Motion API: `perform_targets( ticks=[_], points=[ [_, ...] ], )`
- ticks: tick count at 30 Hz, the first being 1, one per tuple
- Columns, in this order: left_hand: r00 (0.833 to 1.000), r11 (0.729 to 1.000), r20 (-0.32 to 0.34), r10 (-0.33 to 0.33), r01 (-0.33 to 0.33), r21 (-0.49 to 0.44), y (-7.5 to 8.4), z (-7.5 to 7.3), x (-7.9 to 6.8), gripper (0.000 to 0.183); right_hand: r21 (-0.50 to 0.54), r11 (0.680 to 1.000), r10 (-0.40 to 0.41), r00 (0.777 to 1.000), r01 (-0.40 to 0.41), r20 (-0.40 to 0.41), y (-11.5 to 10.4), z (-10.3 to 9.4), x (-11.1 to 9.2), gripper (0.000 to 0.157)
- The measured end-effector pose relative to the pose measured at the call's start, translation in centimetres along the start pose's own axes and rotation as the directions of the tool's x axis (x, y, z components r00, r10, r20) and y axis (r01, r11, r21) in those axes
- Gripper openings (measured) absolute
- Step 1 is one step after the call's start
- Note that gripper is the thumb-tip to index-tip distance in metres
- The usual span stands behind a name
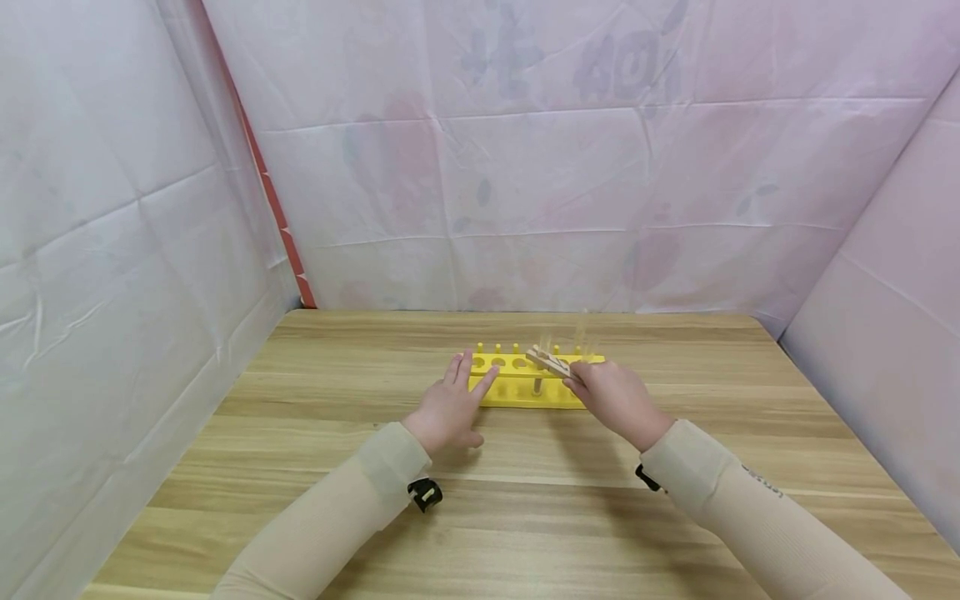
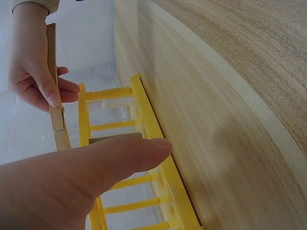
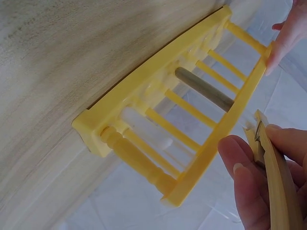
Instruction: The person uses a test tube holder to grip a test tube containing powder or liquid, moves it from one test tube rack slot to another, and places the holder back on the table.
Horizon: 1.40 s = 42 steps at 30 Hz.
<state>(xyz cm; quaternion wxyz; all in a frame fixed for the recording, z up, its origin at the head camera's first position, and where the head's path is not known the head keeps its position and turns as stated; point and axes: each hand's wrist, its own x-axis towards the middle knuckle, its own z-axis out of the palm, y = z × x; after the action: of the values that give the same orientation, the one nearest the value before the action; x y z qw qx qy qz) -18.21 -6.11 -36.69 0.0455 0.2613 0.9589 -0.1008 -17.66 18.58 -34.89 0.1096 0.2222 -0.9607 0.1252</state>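
A yellow test tube rack (image 1: 532, 403) stands on the table. My left hand (image 1: 448, 408) rests at its left end with fingers spread; its thumb (image 2: 129, 153) extends in front of the rack in the left wrist view. In my right hand (image 1: 618, 404) I grip a wooden test tube clamp (image 1: 552, 364). The clamp's tip is beside the upper part of a tube with grey-brown contents (image 3: 204, 88), standing in the rack. Whether the clamp encloses this tube I cannot tell. Another tube with white contents (image 3: 144, 127) stands near the rack's right end.
The rack sits on a wood-grain table (image 1: 525, 533), towards its far edge. Pale printed sheets (image 1: 540, 208) hang behind it and on both sides. Clear glass tube tops (image 1: 581, 333) rise above the rack's right part.
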Motion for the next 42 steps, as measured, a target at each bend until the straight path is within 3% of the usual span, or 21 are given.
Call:
perform_targets(
  ticks=[42],
  points=[
    [1.000,1.000,-0.006,0.001,0.000,0.011,-0.1,-0.1,-0.1,0.105,0.023,1.000,-0.014,0.999,0.015,-0.040,-0.5,-1.2,0.4,0.030]
  ],
)
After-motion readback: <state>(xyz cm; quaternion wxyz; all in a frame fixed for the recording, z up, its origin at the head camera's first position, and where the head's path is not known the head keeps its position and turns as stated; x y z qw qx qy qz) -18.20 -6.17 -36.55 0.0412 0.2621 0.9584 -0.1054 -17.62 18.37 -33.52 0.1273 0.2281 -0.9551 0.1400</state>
